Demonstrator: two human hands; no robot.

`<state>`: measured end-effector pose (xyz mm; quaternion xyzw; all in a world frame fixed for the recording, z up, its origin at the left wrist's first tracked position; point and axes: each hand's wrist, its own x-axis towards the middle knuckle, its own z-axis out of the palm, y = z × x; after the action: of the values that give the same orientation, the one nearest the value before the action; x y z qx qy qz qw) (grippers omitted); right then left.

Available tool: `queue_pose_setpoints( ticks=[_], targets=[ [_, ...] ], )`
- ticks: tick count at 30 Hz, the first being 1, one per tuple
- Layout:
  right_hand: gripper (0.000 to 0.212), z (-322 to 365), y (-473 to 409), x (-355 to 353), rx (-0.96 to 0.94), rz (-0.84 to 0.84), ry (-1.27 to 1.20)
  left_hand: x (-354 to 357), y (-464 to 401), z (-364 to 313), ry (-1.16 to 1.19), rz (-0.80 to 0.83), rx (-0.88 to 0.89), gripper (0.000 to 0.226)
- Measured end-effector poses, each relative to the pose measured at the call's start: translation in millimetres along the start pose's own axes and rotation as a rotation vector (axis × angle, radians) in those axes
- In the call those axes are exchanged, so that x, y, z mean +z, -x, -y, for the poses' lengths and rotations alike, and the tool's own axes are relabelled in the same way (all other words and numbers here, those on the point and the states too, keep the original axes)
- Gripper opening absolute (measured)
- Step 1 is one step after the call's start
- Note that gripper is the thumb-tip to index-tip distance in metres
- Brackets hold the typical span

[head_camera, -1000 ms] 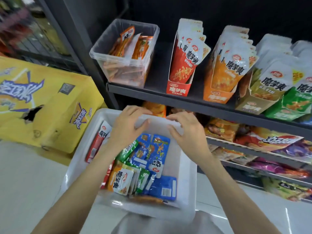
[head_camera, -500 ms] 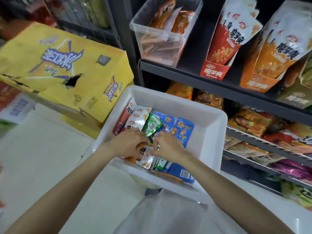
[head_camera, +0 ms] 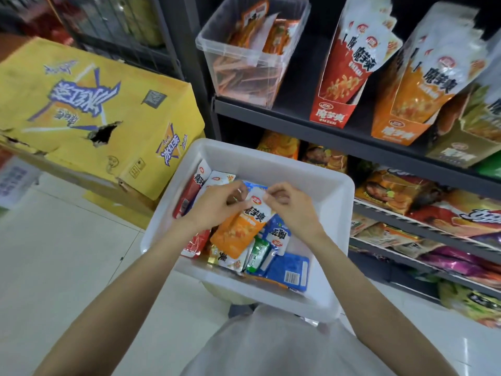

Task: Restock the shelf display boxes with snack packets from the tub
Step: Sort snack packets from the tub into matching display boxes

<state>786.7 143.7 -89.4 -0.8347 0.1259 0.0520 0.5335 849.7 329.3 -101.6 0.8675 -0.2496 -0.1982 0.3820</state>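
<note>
both hands in the white tub (head_camera: 334, 213)
left hand (head_camera: 217, 206) and right hand (head_camera: 288, 206) pinch the top of an orange packet (head_camera: 238, 229) above other packets, below the shelf's display boxes (head_camera: 401, 104).

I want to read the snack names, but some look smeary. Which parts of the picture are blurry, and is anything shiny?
Head view: the orange packet between the left hand and right hand reads fairly sharp; the display boxes at the right edge smear and lean outward; the floor shows pale glare near the bottom right.
</note>
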Motion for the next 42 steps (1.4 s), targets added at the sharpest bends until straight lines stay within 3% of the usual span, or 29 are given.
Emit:
queue_pose_setpoints(
  ticks=[3, 9, 11, 14, 17, 21, 24, 26, 29, 33, 36, 42],
  targets=[
    [0.023, 0, 3, -21, 0.015, -0.032, -0.127, 8, -6, -14, 0.257, -0.224, -0.096, 0.022],
    [0.053, -3, 10, -39, 0.041, -0.05, -0.168, 16, -9, -46, 0.32, -0.321, -0.134, 0.023],
    [0.052, 2, 15, -49, -0.019, -0.032, -0.16, 14, -10, -65, 0.277, -0.3, -0.056, 0.023],
    [0.034, 13, 26, -79, -0.125, -0.113, -0.09, 11, -16, -98, 0.248, -0.269, 0.113, 0.023],
    [0.023, 21, 41, -120, -0.179, -0.328, -0.097, 12, -36, -127, 0.256, -0.291, 0.234, 0.018],
    [0.018, 26, 57, -180, -0.268, -0.769, -0.142, 20, -73, -160, 0.193, -0.341, 0.375, 0.029],
    [0.018, 34, 50, -226, -0.371, -1.067, -0.089, 30, -104, -182, 0.086, -0.323, 0.466, 0.031],
    [0.014, 42, 39, -247, -0.442, -1.175, -0.028, 39, -125, -191, -0.031, -0.331, 0.515, 0.029],
    [0.022, 54, 8, -266, -0.422, -1.155, 0.22, 50, -153, -196, -0.225, -0.354, 0.578, 0.028],
    [0.029, 51, -39, -267, -0.27, -0.891, 0.585, 59, -173, -198, -0.359, -0.358, 0.614, 0.023],
    [0.037, 46, -58, -258, -0.149, -0.788, 0.625, 63, -179, -200, -0.389, -0.354, 0.598, 0.018],
    [0.046, 41, -42, -240, -0.19, -0.891, 0.613, 65, -180, -194, -0.399, -0.352, 0.634, 0.019]
  ],
)
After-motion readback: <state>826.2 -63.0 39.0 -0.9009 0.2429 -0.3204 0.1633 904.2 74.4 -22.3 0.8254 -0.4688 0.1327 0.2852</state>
